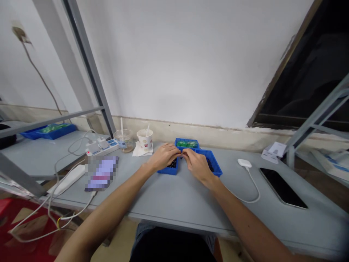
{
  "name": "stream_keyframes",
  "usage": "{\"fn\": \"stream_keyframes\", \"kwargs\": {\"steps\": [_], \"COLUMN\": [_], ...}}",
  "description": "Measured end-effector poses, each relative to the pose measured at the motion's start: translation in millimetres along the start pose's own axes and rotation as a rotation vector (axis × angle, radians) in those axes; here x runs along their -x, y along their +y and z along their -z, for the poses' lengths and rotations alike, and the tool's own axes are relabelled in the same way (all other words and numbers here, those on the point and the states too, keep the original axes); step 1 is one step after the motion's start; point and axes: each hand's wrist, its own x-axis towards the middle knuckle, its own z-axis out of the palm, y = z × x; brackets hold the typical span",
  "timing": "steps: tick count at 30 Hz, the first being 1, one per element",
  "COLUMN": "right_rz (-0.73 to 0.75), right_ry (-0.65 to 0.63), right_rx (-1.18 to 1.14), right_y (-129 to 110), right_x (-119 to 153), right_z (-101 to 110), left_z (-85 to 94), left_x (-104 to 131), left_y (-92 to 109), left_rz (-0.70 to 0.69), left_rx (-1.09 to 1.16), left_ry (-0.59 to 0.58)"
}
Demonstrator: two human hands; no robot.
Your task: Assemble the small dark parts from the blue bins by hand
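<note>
My left hand [165,156] and my right hand [195,163] meet fingertip to fingertip above the table, both pinched closed. Something tiny shows between the fingertips, too small to name. Under my left hand stands a blue bin [168,171] with small black pieces [173,163] in it, partly covered by the hand. Beside my right hand is a second blue bin [217,168], also with dark small pieces [209,164]. Behind both hands a third blue bin [197,146] holds green pieces in what looks like clear wrapping [186,144].
On the grey table [174,203] stand a paper cup [145,141] on a napkin and a clear plastic cup [124,141]. Left are a power strip [110,146], cables and a blurred-out phone [103,173]. Right lie a white charging case [244,163] and a black phone [283,187].
</note>
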Motion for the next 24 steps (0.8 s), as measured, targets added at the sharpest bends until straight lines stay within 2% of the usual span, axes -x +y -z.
{"fn": "stream_keyframes", "kwargs": {"steps": [13, 24], "right_rz": [-0.049, 0.011], "right_ry": [0.030, 0.080], "right_rx": [-0.036, -0.012], "right_y": [0, -6], "right_x": [2, 2], "right_z": [-9, -9], "left_z": [0.7, 2.6], "left_x": [1, 1], "left_y": [3, 5], "left_rz": [0.023, 0.025], "left_rx": [0.015, 0.048], "left_ry": [0.027, 0.064]}}
